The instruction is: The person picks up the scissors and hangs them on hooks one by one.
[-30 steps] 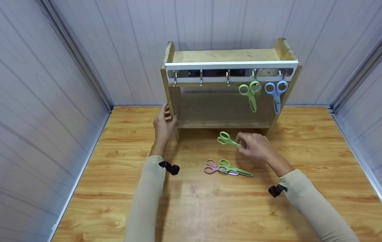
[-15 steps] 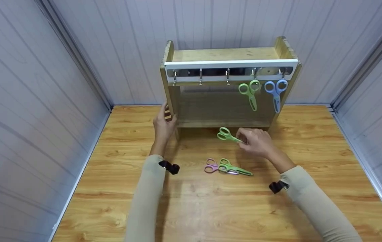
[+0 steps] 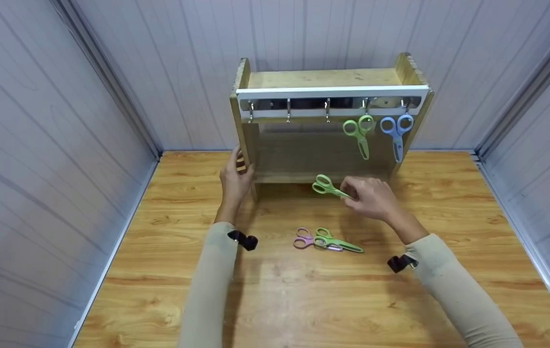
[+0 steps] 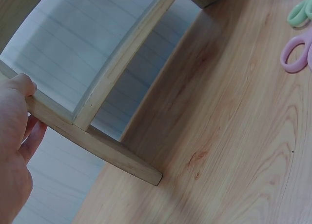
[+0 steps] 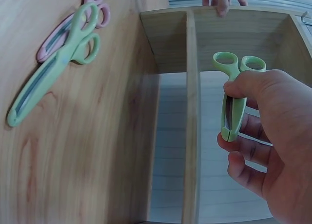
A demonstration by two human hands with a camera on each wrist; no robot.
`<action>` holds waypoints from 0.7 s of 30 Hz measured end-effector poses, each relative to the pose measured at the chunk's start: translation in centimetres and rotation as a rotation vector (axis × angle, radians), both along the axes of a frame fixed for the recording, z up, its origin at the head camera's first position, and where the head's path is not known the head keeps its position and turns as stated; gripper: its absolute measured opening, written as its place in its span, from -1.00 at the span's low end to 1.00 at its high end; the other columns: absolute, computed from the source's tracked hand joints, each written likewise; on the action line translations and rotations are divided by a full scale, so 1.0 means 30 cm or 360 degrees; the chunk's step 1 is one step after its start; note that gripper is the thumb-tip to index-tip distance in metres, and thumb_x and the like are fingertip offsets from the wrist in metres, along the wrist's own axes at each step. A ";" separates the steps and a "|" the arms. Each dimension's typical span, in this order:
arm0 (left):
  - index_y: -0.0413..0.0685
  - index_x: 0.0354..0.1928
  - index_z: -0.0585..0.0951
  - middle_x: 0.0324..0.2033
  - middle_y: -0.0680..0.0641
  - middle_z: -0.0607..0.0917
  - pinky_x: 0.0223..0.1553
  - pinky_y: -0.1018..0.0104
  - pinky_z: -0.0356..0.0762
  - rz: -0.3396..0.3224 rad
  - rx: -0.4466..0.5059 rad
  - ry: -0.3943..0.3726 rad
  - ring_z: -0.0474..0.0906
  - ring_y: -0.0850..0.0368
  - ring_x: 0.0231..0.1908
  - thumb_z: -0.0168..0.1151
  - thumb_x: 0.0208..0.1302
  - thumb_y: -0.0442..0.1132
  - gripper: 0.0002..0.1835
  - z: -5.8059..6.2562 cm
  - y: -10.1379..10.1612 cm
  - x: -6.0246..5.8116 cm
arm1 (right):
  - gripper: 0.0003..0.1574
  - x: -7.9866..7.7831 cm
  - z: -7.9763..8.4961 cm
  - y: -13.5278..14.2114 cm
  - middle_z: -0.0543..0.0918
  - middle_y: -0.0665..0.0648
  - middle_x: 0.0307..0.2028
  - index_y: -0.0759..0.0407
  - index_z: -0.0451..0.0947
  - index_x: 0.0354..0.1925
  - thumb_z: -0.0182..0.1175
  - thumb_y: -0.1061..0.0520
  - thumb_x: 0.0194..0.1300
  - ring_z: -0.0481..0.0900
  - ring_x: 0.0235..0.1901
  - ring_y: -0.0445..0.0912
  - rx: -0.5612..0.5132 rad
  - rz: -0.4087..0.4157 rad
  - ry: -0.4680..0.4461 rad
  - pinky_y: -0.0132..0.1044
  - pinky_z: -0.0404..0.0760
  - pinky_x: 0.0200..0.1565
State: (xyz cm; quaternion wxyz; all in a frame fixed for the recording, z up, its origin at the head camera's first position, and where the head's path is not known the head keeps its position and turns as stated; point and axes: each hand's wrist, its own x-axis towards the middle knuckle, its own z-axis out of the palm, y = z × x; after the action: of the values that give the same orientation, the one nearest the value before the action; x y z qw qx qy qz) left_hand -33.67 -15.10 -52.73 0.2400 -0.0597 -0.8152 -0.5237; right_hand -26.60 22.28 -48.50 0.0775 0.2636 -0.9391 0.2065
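Note:
My right hand pinches a pair of green scissors by the blades, thumb against fingers, with the loops pointing left in the head view. It is held off the floor in front of the wooden rack's lower shelf. My left hand grips the left side panel of the wooden rack, thumb on one side and fingers behind. On the floor, green scissors lie across pink scissors. From the rack's hooks at the right hang green scissors and blue scissors.
A white-edged hook rail runs along the rack's upper front; the three hooks on its left bear nothing. Pale panelled walls enclose the wood-patterned floor at the back and both sides.
My right hand has risen a little toward the rack with the green scissors in it. The left hand keeps its place on the side panel, and the scissors on the floor lie still.

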 end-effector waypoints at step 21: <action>-0.26 0.56 0.53 0.29 -0.44 0.76 0.19 -0.17 0.92 0.0029 0.0006 -0.0015 0.83 -0.40 0.17 0.41 0.47 -0.45 -0.36 -0.002 -0.001 -0.001 | -0.82 -0.012 0.077 0.009 0.77 0.13 -0.36 0.15 0.72 -0.07 0.48 0.13 0.45 0.63 -0.40 -0.05 -0.0065 -0.0010 0.0041 -0.24 0.49 -0.33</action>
State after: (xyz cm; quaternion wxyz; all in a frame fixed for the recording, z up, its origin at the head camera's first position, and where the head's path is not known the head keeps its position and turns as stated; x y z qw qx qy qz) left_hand -33.70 -15.11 -52.78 0.2412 -0.0494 -0.8159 -0.5232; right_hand -26.98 22.53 -46.20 0.0956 0.2617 -0.9344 0.2219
